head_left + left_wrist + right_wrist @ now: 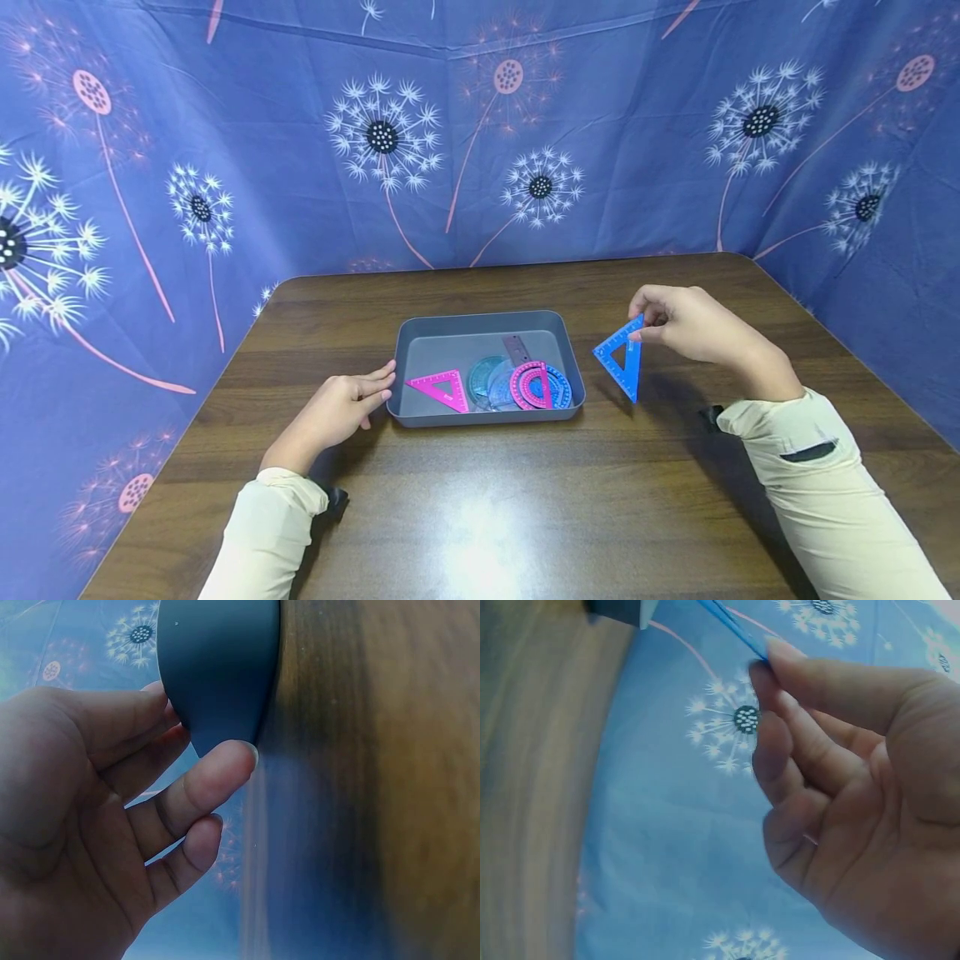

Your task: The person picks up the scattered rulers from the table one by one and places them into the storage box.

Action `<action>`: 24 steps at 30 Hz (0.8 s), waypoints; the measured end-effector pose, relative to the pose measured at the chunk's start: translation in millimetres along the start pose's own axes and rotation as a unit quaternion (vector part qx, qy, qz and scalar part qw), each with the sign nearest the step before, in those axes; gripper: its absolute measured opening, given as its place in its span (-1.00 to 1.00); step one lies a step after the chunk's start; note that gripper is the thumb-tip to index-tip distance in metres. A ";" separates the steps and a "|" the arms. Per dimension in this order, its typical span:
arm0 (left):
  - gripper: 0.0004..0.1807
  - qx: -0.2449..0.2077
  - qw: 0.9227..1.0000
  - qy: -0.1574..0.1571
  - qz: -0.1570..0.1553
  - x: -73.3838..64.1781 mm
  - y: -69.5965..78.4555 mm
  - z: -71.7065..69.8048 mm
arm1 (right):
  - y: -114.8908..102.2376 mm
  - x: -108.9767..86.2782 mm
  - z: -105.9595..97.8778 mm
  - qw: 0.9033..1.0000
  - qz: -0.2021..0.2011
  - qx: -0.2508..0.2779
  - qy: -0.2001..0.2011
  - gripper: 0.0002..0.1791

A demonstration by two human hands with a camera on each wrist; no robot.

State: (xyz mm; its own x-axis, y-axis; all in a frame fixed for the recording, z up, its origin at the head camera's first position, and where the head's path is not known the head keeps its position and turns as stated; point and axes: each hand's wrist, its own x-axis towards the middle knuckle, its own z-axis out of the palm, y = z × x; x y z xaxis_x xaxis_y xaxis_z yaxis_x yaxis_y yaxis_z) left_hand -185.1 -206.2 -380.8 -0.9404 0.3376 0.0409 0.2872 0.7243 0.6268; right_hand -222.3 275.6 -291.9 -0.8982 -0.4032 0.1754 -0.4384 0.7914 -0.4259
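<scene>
My right hand [686,325] pinches a blue set square [628,385] by its top corner, between thumb and fingers. The set square hangs tilted above the table, to the right of a grey tray [480,419]. In the right wrist view, only a thin edge of the set square [735,631] shows by the fingertips. My left hand [341,408] touches the tray's left end with its fingers fairly straight. Inside the tray lie a pink set square [459,395], a teal protractor [480,371], a pink protractor [522,387] and a blue protractor [560,388], some overlapping.
A dark, short ruler-like piece [516,348] leans among the protractors in the tray. The tray stands on a brown wooden table [420,500]. Behind the table hangs a blue cloth [465,208] with dandelion prints.
</scene>
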 end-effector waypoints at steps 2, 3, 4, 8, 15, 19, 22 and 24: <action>-0.59 0.000 1.000 0.000 -0.003 0.0 0.0 -0.1 | -4.6 -1.4 -3.5 0.999 0.005 -0.009 0.039 -0.81; -0.59 0.000 1.000 0.000 -0.004 0.0 -0.2 -0.2 | -6.9 -1.8 -4.8 0.998 0.009 -0.010 0.060 -0.82; -0.59 -0.001 1.000 -0.001 -0.003 0.1 -0.4 -0.2 | -9.3 -2.4 -5.8 0.996 0.013 -0.010 0.082 -0.82; -0.59 -0.005 1.000 -0.001 -0.004 -0.3 -0.3 -0.2 | -18.8 -4.4 -8.0 0.984 0.035 -0.002 0.175 -0.83; -0.59 -0.001 1.000 -0.001 -0.003 0.3 -1.1 0.4 | -24.8 -2.7 -6.0 0.958 0.033 0.034 0.282 -0.82; -0.59 -0.002 1.000 -0.002 -0.005 0.4 -1.3 0.6 | -27.1 0.0 0.8 0.954 0.026 0.046 0.296 -0.85; -0.59 -0.005 1.000 -0.002 -0.004 0.3 -1.3 0.6 | -30.0 2.9 10.6 0.958 0.023 0.052 0.280 -0.87; -0.59 -0.007 1.000 -0.002 -0.002 0.4 -1.2 0.6 | -32.8 5.2 19.6 0.964 0.019 0.055 0.261 -0.88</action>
State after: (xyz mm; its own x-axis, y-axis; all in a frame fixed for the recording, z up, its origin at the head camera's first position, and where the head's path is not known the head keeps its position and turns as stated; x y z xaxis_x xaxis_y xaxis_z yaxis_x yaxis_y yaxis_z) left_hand -185.6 -206.5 -382.0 -0.9406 0.3377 0.0350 0.2811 0.7168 0.6381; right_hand -212.0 238.6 -294.4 -0.8206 -0.0668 0.5676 -0.4247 0.7359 -0.5273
